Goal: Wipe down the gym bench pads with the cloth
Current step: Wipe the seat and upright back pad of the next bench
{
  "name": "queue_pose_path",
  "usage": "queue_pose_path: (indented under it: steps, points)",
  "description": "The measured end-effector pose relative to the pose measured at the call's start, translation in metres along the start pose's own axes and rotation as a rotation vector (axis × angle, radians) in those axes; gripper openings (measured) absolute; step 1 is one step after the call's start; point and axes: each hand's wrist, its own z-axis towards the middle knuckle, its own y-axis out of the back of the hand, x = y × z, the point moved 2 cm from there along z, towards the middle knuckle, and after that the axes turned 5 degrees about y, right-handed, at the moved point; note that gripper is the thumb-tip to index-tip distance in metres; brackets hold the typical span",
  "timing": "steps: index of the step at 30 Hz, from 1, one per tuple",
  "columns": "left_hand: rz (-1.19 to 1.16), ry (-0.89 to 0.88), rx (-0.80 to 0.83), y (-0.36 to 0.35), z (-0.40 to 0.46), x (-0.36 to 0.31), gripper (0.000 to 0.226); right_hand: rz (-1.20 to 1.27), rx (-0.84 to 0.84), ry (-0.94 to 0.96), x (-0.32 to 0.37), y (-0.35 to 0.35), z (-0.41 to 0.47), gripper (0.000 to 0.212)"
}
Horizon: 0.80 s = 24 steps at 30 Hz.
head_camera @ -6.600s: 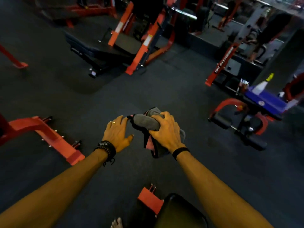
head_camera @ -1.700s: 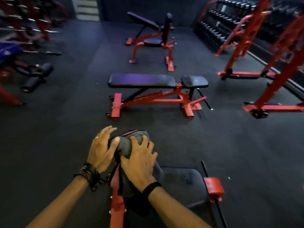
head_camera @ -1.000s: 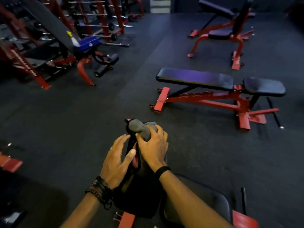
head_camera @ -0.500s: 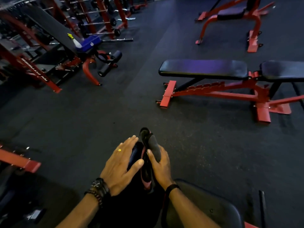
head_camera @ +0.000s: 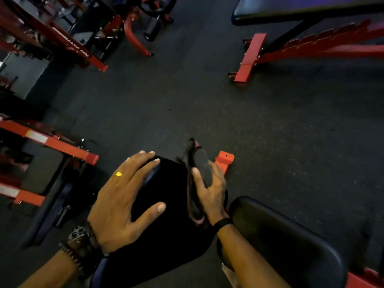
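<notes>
Cloth seemingly points away, gripped.

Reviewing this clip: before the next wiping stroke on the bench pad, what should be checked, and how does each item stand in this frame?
1. Cloth in hand: ok. The right hand grips the grey cloth.
2. Cloth against the pad: ok. It lies along the right edge of the upright black pad.
3. Pad steadied: ok. The left hand rests flat on its face, fingers spread.
4. Cloth damp or clean: cannot tell; too dark.
5. Seat pad wiped: cannot tell.
6. Floor ahead free of obstacles: ok.
</notes>
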Motion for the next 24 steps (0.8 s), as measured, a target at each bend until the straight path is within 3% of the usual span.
queue_pose_path:
  steps: [4, 9, 11, 17, 20, 24]
  points:
    - [0.046, 0.003, 0.000, 0.000, 0.001, -0.003, 0.075, -0.006, 0.033, 0.172, 0.035, -0.013, 0.004, 0.041]
    - [0.126, -0.029, 0.016, 0.002, 0.001, -0.009, 0.077, -0.043, 0.039, -0.174, -0.061, 0.018, -0.008, 0.055]
    - [0.144, -0.025, 0.018, 0.001, 0.000, -0.009, 0.079, -0.058, 0.070, -0.268, -0.067, 0.020, -0.003, 0.060]
    - [0.147, -0.020, 0.021, -0.001, 0.000, -0.008, 0.081, 0.018, 0.079, -0.112, -0.014, -0.009, 0.007, 0.046]
    - [0.148, -0.019, 0.017, -0.001, -0.001, -0.007, 0.081, -0.055, -0.033, -0.274, -0.063, 0.004, 0.000, 0.057]
    - [0.155, -0.027, 0.011, -0.001, 0.001, -0.008, 0.080, -0.075, 0.044, -0.573, -0.109, 0.013, 0.010, 0.075]
